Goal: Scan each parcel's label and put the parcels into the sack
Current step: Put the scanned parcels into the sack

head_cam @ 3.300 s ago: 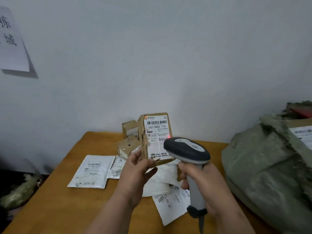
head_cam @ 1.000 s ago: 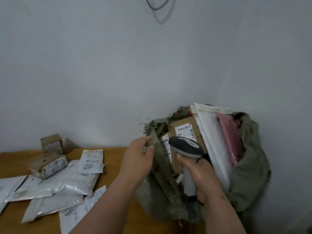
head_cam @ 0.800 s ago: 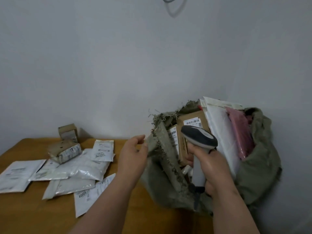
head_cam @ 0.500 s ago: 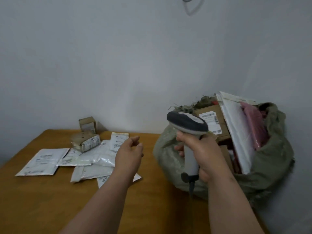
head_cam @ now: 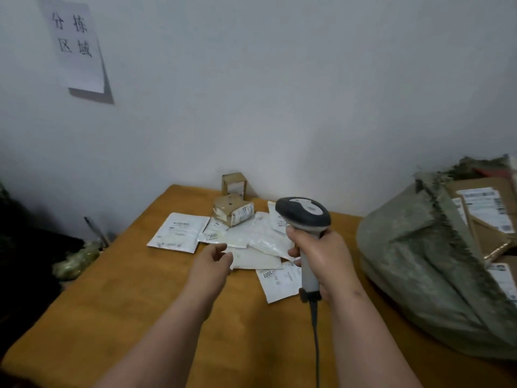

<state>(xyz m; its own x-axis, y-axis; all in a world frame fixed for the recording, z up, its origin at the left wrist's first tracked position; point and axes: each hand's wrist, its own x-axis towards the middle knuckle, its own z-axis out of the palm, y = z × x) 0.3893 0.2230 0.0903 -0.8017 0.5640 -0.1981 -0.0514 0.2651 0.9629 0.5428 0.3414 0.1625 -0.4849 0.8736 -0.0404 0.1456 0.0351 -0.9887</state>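
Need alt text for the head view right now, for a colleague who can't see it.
The right hand holds a barcode scanner while the empty left hand reaches toward white mailers and small cardboard boxes on a wooden table. A parcel-filled green sack stands right.

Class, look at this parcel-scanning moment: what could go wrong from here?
1. The white mailers overlap in a loose pile, so the empty left hand may lift two at once, leaving one unscanned.
2. The scanner in the right hand trails a cable that might drag the nearest mailer.
3. The sack looks full; parcels could slip out.
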